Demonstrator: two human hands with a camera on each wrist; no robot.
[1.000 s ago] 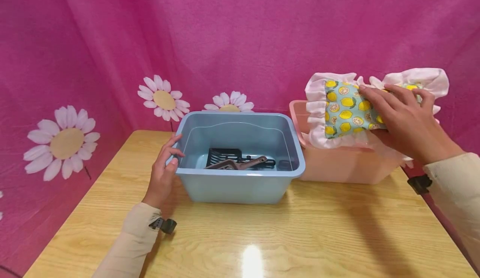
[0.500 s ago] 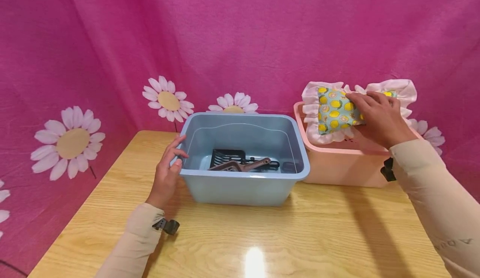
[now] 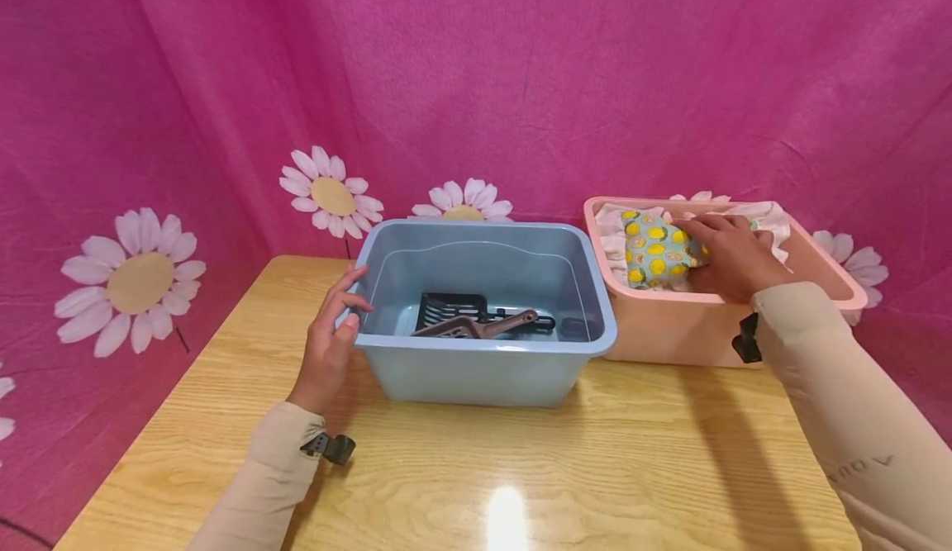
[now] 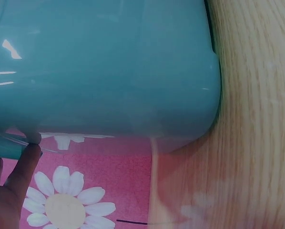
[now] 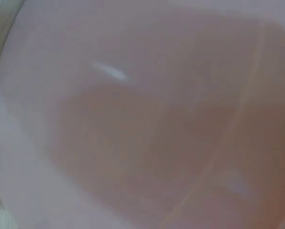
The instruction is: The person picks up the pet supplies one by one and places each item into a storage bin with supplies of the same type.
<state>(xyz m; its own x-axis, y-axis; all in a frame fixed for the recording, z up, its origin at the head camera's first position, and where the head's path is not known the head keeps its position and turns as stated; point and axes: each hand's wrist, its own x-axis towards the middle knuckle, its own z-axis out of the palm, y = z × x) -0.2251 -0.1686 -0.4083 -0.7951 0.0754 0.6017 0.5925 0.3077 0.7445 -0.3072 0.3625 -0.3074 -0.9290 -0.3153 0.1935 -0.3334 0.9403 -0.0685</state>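
Note:
In the head view, the right hand [image 3: 732, 258] grips a small lemon-print cushion [image 3: 654, 249] with a white ruffled edge. The cushion is down inside the pink bin [image 3: 684, 324], and the hand covers its right part. On the left, the left hand [image 3: 327, 344] holds the rim of a blue bin [image 3: 476, 377], its fingers bent over the left corner. The left wrist view shows fingertips right at that rim, beside the bin's side wall [image 4: 109, 62]. Pink plastic of the pink bin [image 5: 109, 133] fills the hazy right wrist view.
Inside the blue bin lie a black slotted scoop [image 3: 449, 307] and a brown scoop [image 3: 494, 325]. Both bins stand side by side on a wooden table [image 3: 446, 468]. Behind them hangs a magenta cloth [image 3: 476, 80] with daisies.
The right hand has moved left and down with the cushion, from above the pink bin to inside it. The left hand stays at the blue bin's rim.

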